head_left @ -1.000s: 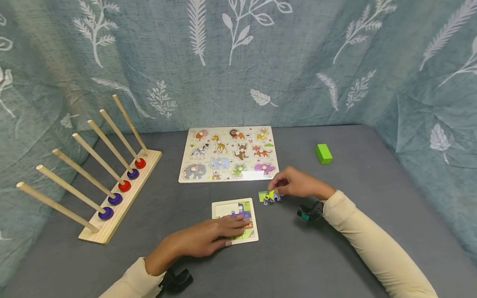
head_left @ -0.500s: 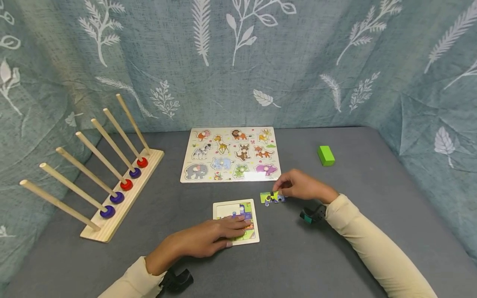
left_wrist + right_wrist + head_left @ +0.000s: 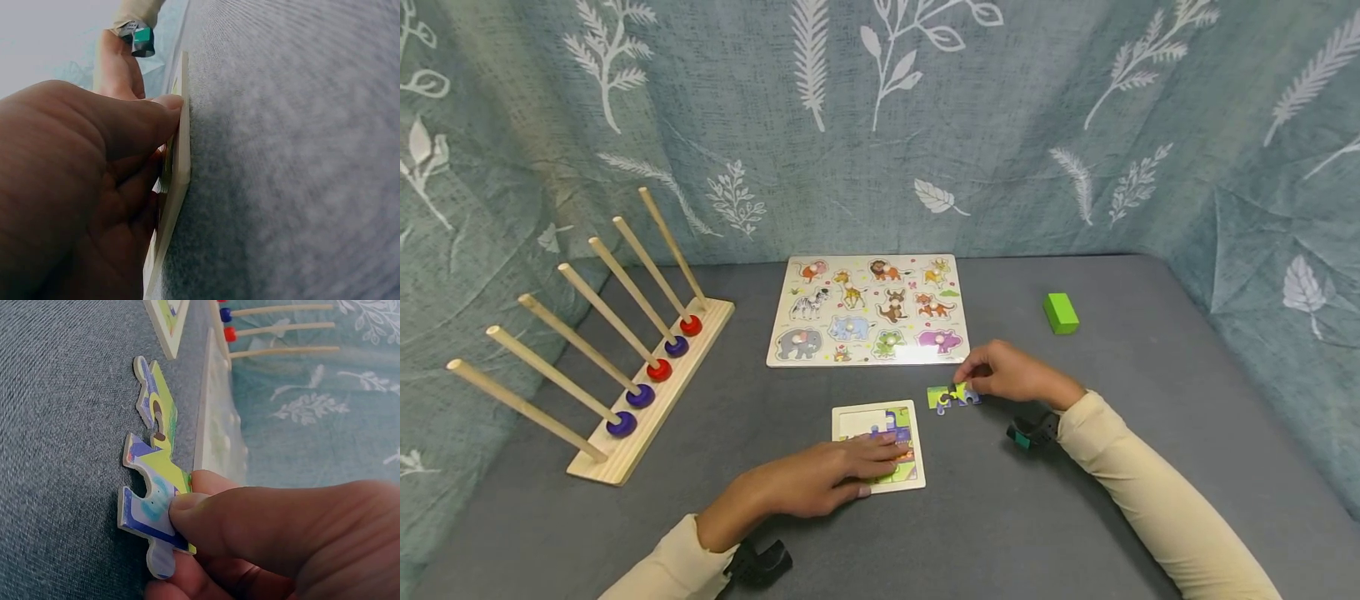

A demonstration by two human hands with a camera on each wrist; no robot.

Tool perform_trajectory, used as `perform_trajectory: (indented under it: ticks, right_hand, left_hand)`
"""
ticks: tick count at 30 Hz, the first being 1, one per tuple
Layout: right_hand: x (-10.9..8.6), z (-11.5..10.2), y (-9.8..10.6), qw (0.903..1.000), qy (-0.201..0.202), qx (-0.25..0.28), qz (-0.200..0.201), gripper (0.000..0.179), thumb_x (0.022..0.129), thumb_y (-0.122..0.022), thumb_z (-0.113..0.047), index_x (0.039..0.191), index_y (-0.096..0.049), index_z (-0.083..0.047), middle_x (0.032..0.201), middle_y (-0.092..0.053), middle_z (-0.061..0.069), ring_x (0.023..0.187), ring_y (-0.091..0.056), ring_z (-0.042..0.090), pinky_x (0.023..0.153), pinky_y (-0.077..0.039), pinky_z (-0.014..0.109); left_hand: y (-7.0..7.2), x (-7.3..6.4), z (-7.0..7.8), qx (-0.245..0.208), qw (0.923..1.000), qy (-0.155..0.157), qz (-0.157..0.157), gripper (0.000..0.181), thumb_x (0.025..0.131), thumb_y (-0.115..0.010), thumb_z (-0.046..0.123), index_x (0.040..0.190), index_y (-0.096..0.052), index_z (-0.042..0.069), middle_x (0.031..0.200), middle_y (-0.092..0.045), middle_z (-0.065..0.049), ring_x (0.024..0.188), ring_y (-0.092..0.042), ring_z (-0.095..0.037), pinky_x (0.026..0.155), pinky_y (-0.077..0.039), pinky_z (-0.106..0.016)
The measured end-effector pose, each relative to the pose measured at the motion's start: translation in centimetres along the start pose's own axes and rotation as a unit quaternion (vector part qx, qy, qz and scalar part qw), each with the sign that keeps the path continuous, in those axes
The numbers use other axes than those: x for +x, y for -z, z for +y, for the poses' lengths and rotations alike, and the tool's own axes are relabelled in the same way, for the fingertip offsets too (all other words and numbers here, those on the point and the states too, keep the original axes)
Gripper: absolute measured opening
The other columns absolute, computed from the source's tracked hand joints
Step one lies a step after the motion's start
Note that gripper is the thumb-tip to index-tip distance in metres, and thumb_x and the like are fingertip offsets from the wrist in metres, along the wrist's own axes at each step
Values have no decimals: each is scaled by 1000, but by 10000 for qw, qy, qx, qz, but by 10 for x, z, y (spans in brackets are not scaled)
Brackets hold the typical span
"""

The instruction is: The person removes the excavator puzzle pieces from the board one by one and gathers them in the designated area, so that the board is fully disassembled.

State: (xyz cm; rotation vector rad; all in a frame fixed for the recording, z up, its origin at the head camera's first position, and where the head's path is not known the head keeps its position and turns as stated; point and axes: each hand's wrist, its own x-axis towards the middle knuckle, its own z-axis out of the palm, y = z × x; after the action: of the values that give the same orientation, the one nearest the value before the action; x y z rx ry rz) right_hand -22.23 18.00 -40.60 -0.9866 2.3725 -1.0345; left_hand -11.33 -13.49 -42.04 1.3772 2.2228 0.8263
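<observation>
My left hand (image 3: 827,477) lies with its fingers spread across a small wooden tray puzzle (image 3: 844,410), covering much of its picture. The thumb touches the tray's edge in the left wrist view. My right hand (image 3: 1011,372) pinches a purple and yellow-green jigsaw piece (image 3: 165,515) between thumb and fingers, low over the table. Right beside it, at its far end in the right wrist view, lies a second jigsaw piece (image 3: 157,400) with a green strip. The two pieces meet or overlap; whether they interlock I cannot tell.
An animal peg puzzle board (image 3: 868,342) lies behind the hands. At the left stands a wooden rack (image 3: 651,425) with tall pegs and several red and purple rings. A green block (image 3: 1061,314) sits at the back right. Patterned fabric (image 3: 850,192) hangs behind the grey table.
My right hand has shifted slightly rightward with its jigsaw piece, showing more of the other piece. My left hand stays on the tray puzzle. The head view has drifted a little.
</observation>
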Motion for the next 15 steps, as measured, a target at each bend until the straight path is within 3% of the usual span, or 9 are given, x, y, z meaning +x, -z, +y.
perform_trajectory:
  ticks: [15]
  right_hand:
    - [-1,-1,2,9997,-131,-197,41,13,88,-65,5,99,-72,4,92,-70,8,76,-58,10,65,-49,27]
  left_hand:
    - [1,0,-1,-45,9999,92,-50,49,97,-55,3,145,-45,5,155,-34,-4,144,-22,-22,115,-22,-41]
